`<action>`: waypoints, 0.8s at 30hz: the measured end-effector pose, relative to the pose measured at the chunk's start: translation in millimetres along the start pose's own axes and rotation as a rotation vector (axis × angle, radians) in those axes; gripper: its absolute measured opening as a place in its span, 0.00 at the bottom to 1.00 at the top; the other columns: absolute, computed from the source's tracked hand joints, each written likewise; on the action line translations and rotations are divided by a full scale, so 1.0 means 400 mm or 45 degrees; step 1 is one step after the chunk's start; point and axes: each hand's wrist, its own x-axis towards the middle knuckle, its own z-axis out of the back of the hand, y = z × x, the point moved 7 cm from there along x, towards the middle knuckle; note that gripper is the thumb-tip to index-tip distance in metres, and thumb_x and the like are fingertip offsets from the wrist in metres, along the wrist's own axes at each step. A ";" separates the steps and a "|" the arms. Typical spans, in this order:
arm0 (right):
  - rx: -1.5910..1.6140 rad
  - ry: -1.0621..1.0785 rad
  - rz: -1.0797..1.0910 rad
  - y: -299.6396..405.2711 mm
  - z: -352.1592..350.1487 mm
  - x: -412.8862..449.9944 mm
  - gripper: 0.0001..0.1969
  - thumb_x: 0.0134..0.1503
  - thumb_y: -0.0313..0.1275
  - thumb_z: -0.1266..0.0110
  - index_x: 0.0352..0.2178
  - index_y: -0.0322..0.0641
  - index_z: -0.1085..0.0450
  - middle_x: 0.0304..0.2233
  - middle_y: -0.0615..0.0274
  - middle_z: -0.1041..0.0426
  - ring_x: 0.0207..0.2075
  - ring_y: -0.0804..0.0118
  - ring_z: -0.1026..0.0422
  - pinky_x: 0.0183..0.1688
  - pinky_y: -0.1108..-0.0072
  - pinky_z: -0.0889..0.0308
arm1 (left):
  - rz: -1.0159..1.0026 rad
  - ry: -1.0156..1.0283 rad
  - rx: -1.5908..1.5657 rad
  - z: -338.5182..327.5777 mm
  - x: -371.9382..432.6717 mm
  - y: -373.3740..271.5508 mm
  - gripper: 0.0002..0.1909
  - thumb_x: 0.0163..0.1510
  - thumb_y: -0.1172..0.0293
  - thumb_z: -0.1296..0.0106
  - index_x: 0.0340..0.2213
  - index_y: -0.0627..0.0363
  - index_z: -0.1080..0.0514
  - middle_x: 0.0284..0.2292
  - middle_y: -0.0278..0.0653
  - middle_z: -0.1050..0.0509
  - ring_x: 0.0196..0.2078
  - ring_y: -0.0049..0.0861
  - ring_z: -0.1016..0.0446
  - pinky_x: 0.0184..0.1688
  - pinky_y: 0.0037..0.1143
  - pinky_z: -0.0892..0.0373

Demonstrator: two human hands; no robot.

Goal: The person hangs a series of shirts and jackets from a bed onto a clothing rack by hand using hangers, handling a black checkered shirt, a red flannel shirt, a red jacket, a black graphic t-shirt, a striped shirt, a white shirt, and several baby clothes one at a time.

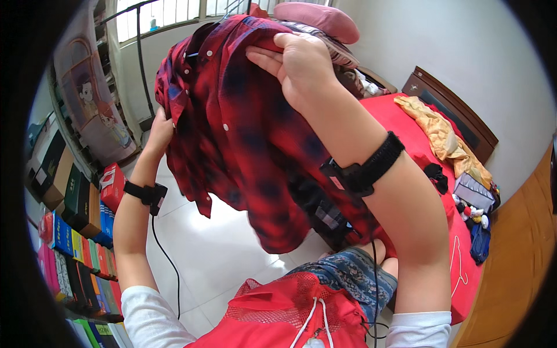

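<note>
A red and navy plaid button shirt (239,117) hangs in front of me, with a hanger hook (233,9) showing above its collar. My left hand (162,128) grips the shirt's edge at the left, thumb up. My right hand (302,65) is at the upper right of the shirt, fingers extended and partly behind or against the cloth near the shoulder; whether it pinches any fabric is not plain. Both forearms wear black straps with small devices and cables.
At right, a bed with a red sheet (461,300) holds a white hanger (457,265), yellow cloth (439,130) and a storage box (474,191). Books (82,256) and boxes (80,195) line the left. A black rack pole (143,61) and pink hat (317,19) are at the back.
</note>
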 end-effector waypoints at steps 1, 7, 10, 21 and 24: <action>0.014 0.016 -0.007 -0.015 -0.028 0.005 0.14 0.62 0.20 0.65 0.45 0.14 0.43 0.43 0.39 0.32 0.43 0.42 0.26 0.48 0.61 0.26 | -0.044 -0.022 0.036 0.042 0.014 0.000 0.29 0.57 0.67 0.49 0.57 0.63 0.42 0.53 0.47 0.32 0.55 0.32 0.33 0.57 0.27 0.38; 0.178 0.091 -0.041 -0.074 -0.156 0.021 0.13 0.61 0.19 0.64 0.46 0.18 0.44 0.42 0.42 0.32 0.42 0.43 0.25 0.48 0.61 0.25 | -0.053 -0.199 0.083 0.233 0.060 0.014 0.23 0.54 0.74 0.53 0.51 0.66 0.38 0.47 0.48 0.28 0.51 0.31 0.31 0.53 0.27 0.36; 0.174 0.098 -0.068 -0.104 -0.184 0.017 0.14 0.61 0.20 0.62 0.48 0.21 0.45 0.43 0.42 0.33 0.42 0.44 0.25 0.48 0.62 0.26 | -0.058 -0.169 0.120 0.296 0.067 0.041 0.24 0.55 0.73 0.52 0.53 0.65 0.39 0.49 0.45 0.29 0.51 0.30 0.31 0.54 0.27 0.36; 0.059 0.025 -0.137 -0.185 0.022 -0.107 0.11 0.61 0.24 0.60 0.45 0.29 0.42 0.42 0.50 0.30 0.42 0.59 0.24 0.47 0.71 0.26 | 0.035 -0.135 0.562 0.275 0.012 0.283 0.26 0.51 0.60 0.46 0.45 0.69 0.34 0.43 0.53 0.26 0.45 0.37 0.26 0.49 0.31 0.33; 0.065 -0.023 -0.058 -0.159 0.097 -0.150 0.08 0.62 0.24 0.59 0.43 0.34 0.41 0.42 0.52 0.30 0.42 0.60 0.24 0.47 0.71 0.26 | 0.021 -0.130 0.386 0.192 -0.030 0.344 0.34 0.51 0.53 0.42 0.50 0.66 0.38 0.48 0.53 0.31 0.52 0.40 0.32 0.55 0.32 0.37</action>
